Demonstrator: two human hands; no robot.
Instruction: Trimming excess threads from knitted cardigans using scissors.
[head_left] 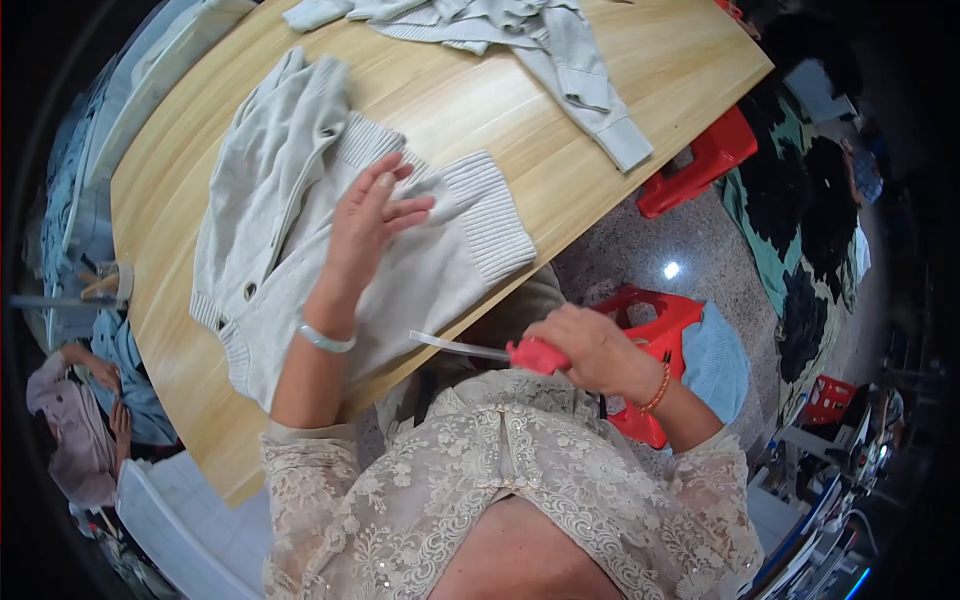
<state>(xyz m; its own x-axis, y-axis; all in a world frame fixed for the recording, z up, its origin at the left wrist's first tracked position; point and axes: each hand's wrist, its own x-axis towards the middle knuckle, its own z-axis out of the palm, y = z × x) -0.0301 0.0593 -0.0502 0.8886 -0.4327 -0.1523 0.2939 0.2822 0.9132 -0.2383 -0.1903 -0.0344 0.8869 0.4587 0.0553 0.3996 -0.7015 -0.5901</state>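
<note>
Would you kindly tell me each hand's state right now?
Left hand: open, empty, over the cream cardigan.
Right hand: closed on a red tool with a pale strip.

Right hand (590,348) around a red-handled tool (538,356), left hand (366,215) over a pale cardigan (425,255).

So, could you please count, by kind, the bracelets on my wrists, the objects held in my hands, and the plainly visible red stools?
Bracelets: 2 (silver bangle, orange beaded bracelet)
Held objects: 1 (red item with a pale strip, right hand)
Red stools: 2 (nearer stool, farther stool; a red bit at the top edge is unclear, uncounted)
Total: 5
</note>
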